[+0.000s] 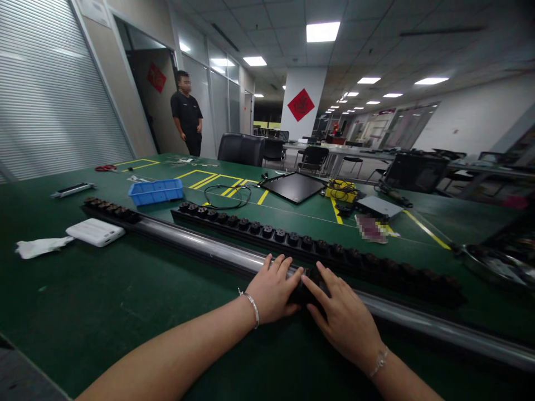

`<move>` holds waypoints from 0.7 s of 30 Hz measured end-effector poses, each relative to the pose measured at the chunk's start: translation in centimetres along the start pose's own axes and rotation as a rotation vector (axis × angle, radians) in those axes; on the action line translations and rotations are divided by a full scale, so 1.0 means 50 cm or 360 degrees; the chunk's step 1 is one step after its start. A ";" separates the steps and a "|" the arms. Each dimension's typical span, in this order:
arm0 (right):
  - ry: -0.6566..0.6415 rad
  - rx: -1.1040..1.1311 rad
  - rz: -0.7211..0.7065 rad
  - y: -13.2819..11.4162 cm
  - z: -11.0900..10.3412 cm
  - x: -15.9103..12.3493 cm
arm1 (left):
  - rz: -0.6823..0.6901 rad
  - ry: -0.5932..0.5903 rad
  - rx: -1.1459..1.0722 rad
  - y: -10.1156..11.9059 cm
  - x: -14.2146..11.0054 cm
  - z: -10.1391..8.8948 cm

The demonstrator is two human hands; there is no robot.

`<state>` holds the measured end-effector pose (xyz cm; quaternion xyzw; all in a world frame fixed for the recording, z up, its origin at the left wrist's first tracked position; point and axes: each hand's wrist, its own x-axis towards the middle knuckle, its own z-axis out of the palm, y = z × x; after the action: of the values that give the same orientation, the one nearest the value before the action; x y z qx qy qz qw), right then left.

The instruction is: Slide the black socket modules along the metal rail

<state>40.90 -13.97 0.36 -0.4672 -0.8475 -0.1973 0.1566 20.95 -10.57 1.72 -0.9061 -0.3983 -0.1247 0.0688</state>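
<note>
A long black rail [334, 283] runs across the table in front of me. A shiny strip [196, 239] lies along its top, and round black pieces [112, 209] show at its far left end. My left hand [273, 289] rests on the rail near its middle, fingers spread over the strip and thumb towards me. Close beside it on the right, my right hand [345, 314] lies over the rail with its fingers stretched out and apart. The hands hide the part of the rail beneath them. Behind it is a second black rail [267, 231] carrying a row of round black pieces.
On the green table [83, 312] are a white box-shaped device [95, 231], crumpled tissue [42, 247], a blue bin [156, 192], a cable loop [228, 205], a black panel [295, 186], a grey box [378, 208] and a metal bowl [497, 267]. A person [186, 114] stands beyond.
</note>
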 end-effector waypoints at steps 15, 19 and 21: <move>0.0003 0.0037 0.0265 0.030 -0.053 0.003 | -0.0058 0.0070 -0.0012 -0.004 0.000 0.003; -0.0220 -0.0030 0.0429 0.038 -0.081 0.001 | -0.0065 0.0072 -0.0020 -0.004 0.001 0.005; -0.0323 -0.0053 0.0526 0.046 -0.090 -0.003 | -0.0067 0.0077 -0.0028 -0.004 0.002 0.006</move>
<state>43.29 -15.12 4.67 -0.6200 -0.7674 -0.1346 0.0928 20.89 -10.31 1.47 -0.8948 -0.4144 -0.1516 0.0679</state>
